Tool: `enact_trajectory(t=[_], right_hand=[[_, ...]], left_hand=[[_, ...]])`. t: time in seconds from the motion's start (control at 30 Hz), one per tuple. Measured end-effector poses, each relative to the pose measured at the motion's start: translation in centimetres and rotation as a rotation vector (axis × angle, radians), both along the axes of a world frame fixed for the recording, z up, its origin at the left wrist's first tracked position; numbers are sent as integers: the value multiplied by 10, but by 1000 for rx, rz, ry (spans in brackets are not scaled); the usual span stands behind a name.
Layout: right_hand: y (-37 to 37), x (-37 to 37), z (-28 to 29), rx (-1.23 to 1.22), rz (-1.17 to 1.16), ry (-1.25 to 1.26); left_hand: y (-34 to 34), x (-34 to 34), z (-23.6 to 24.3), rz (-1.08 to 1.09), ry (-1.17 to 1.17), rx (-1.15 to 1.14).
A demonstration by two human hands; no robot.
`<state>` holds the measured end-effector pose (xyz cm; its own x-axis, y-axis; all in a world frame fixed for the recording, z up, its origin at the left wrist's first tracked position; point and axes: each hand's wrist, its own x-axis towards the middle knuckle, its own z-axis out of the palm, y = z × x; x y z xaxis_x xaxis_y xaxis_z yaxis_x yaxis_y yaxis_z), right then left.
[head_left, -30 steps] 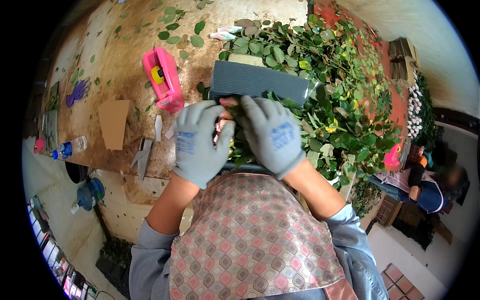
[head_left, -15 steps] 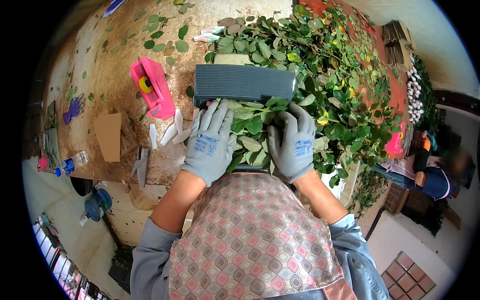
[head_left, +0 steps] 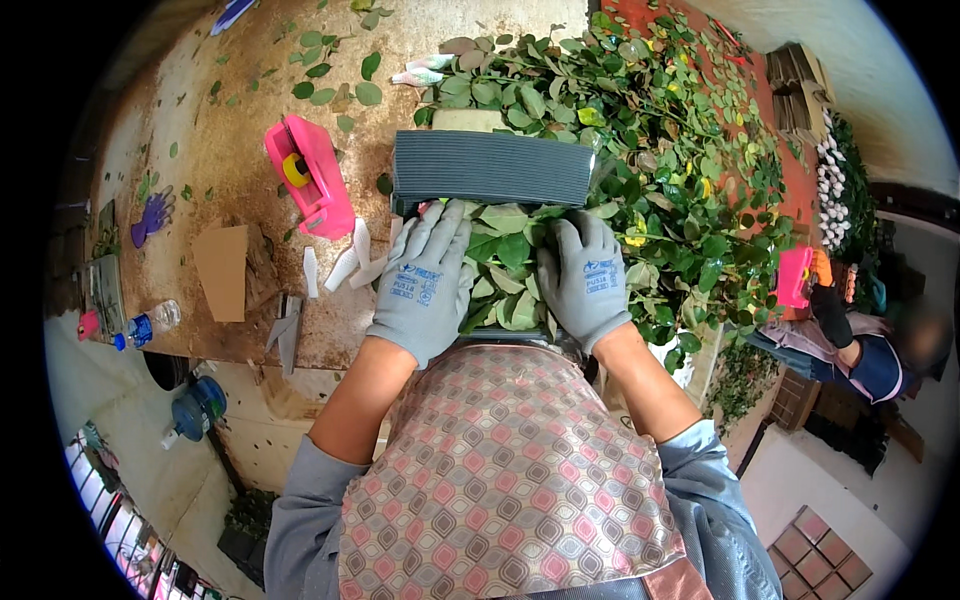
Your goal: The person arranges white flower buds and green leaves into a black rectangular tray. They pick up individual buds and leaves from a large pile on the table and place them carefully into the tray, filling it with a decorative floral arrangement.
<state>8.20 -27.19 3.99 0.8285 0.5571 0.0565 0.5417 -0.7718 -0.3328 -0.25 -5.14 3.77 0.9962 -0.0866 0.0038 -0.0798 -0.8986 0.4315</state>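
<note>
Both my hands wear grey gloves with blue print. My left hand [head_left: 425, 285] lies over the left side of a bundle of leafy green stems [head_left: 508, 275], its fingers stretched out and close together. On the bundle's right side, my right hand [head_left: 588, 285] has its fingers bent down over the leaves; its fingertips are partly hidden. Just beyond the fingertips stands a dark grey ridged panel [head_left: 490, 168]. A bit of pink shows between my left fingers and the panel, too small to name.
Left of the panel stand a pink tape dispenser [head_left: 312, 180], white sleeve-like strips [head_left: 343, 268], a cardboard piece [head_left: 220, 272] and a grey metal tool [head_left: 286, 335]. A large heap of leafy stems [head_left: 660, 150] spreads right. At far right another person [head_left: 860, 350] reaches to a pink dispenser [head_left: 794, 277].
My right fingers have shifted slightly over the leaves, while my left hand stays nearly in place. The other person's orange-gloved hand has moved onto the pink dispenser at far right.
</note>
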Motion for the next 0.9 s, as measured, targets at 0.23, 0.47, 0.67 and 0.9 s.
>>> enact_trajectory(t=[0.23,0.47,0.67,0.9], right_hand=[[17,-24,56,169,78,-170],[21,-37,13,235,141,-109],[26,-34,9,223,161,-108],[26,-32,10,219,128,-68]], left_hand=[[-2,-3,1,24,-56,60],[-16,-14,22,-12,-86,85],[-19,-18,10,-20,-126,31],[-18,-16,8,-28,-144,14]])
